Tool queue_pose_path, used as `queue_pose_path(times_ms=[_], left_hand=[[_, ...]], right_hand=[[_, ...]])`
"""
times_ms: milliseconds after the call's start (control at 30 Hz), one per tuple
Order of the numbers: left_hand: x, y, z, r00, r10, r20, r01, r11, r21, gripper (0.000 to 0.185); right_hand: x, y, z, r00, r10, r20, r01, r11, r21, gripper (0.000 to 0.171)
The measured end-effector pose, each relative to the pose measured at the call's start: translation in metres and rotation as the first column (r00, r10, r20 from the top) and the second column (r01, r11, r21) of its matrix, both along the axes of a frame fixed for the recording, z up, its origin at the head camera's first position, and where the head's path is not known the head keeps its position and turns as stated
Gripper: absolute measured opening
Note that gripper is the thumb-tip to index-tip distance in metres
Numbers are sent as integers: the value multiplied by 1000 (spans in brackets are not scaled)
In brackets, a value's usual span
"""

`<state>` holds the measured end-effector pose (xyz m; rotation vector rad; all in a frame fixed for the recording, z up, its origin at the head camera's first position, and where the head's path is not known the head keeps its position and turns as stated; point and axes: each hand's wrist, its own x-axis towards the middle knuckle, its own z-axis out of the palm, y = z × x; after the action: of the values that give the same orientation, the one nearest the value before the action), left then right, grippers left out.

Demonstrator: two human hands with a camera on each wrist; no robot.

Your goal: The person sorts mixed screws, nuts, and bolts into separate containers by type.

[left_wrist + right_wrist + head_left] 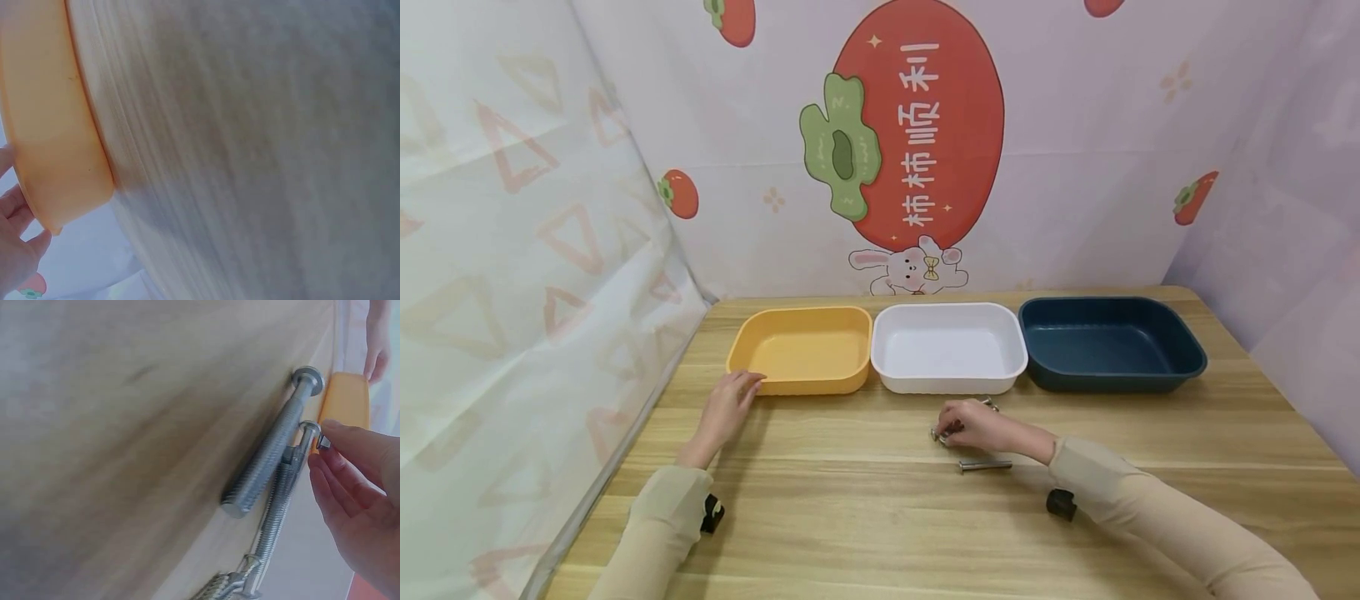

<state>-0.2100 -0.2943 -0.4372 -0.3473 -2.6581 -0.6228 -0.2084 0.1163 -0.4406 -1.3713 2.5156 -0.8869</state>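
Fingers (pixel 350 469) of my right hand (pixel 981 427) curl over a small cluster of bolts (pixel 275 506) on the bench (pixel 850 517), and in the right wrist view the fingertips pinch the head of a small bolt (pixel 322 442) at the edge of that cluster; the thick bolt (pixel 269 450) and the thinner one beside it lie flat on the wood, side by side and touching, with more threaded pieces bunched at their far ends. From the head view I see one long bolt (pixel 985 465) lying alone on the bench just beside my right wrist, apart from the cluster under the hand. My left hand (pixel 726 408) rests on the bench with its fingers relaxed and holding nothing, the fingertips at the front left corner of the yellow tray (pixel 805 377); the left wrist view shows that tray's wall (pixel 56 144) close by, the fingers just beside it, though I cannot tell whether they touch it. Beyond the hands, three trays stand in a row along the back of the bench: the yellow tray, a white tray (pixel 947 379) touching it, and a dark blue tray (pixel 1112 379) next to that. Patterned cloth walls (pixel 1075 167) enclose the bench on three sides
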Motion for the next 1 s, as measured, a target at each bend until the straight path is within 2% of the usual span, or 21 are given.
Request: queue_pose_path(times_ms=[167,467,767,1000], left_hand=[[0,1,-1,1000,6,3,-6,1000,0,14],[0,0,-1,1000,3,16,-3,1000,-1,14],[-1,0,-1,1000,8,29,-8,1000,-4,14],[-1,-1,-2,1000,7,20,-7,1000,-6,13]], right_hand=[[-3,-6,4,1000,3,-6,-3,1000,-22,13],[-8,-23,14,999,-45,11,45,999,-10,14],[-18,-44,29,1000,-24,19,25,996,-84,13],[-27,-61,36,998,-56,16,58,987,-150,13]])
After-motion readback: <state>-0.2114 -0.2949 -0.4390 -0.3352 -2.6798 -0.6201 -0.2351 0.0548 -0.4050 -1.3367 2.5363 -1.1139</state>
